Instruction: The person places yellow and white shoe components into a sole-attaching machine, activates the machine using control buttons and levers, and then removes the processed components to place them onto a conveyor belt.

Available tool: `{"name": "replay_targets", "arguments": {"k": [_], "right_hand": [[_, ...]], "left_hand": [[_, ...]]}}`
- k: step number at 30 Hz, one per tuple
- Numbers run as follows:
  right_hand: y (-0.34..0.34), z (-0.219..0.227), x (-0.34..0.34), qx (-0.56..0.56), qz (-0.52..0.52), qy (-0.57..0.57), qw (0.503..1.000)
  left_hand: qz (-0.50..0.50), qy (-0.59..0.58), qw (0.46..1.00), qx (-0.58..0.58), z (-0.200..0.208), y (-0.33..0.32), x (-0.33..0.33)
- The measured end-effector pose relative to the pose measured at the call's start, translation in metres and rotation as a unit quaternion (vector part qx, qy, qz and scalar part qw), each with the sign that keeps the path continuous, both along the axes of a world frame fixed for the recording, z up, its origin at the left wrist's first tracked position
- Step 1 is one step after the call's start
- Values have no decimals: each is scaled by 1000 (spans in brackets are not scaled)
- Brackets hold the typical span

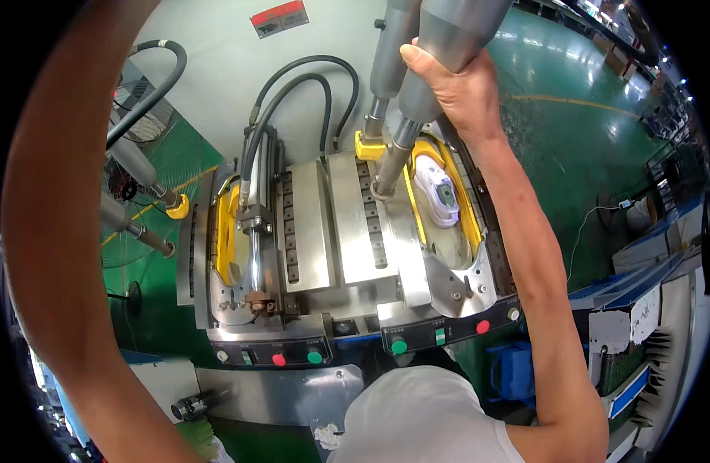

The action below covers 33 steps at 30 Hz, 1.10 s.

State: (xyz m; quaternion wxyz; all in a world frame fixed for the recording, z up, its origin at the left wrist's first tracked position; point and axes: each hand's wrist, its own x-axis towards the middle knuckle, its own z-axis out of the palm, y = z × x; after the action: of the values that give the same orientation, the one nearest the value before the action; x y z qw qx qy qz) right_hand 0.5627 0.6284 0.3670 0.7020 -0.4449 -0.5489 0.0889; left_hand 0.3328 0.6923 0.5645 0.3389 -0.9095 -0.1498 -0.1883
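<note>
Near: white shirt (428, 413) of the wearer, at the centre. Left arm (62, 208), bare, raised along the left side and running out past the far edge; the left hand lies out of view, its state impossible to tell.

Right arm (536, 239), bare, elbow bent at near right, forearm slanting far and inward, wrist raised.

Next: two dark control panels, left (293, 356) and right (447, 333), each with a green and a red button.

Middle: metal machine with two stations. Left station: yellow-lined cavity (230, 224), upright piston unit (254, 231) beside it. Between stations: two steel plates (307, 224). Right station: yellow-edged cavity (476, 231) holding one white-and-lavender shoe (438, 193), toe and heel not told apart here.

Farther: right hand (469, 91), closed around a thick grey cylinder (461, 27), thumb laid across it and pointing left, other fingers mostly hidden. Below the grip, a bright rod (401, 143) reaches down just left of the shoe. Second cylinder (387, 65) beside it, on the left, with a yellow block (369, 147) at its lower end.

Far: black hoses (328, 77) arching before a pale panel (208, 54); green floor (594, 147) at right.
</note>
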Motion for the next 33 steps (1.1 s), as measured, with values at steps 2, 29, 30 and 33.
{"name": "replay_targets", "arguments": {"k": [2,29,30,33], "right_hand": [[2,1,1,10,18,23,1000],[-252,-185,-137,-299,160,-239,910],[-281,-231,-149,-315,171,-364,860],[-338,-310,-162,-407,183,-433,783]], "left_hand": [[1,1,1000,6,3,0,-2],[356,-470,476,-653,-524,-449,-198],[335,-474,471,-665,-536,-466,-199],[301,-480,437,-698,-545,-498,-201]]}}
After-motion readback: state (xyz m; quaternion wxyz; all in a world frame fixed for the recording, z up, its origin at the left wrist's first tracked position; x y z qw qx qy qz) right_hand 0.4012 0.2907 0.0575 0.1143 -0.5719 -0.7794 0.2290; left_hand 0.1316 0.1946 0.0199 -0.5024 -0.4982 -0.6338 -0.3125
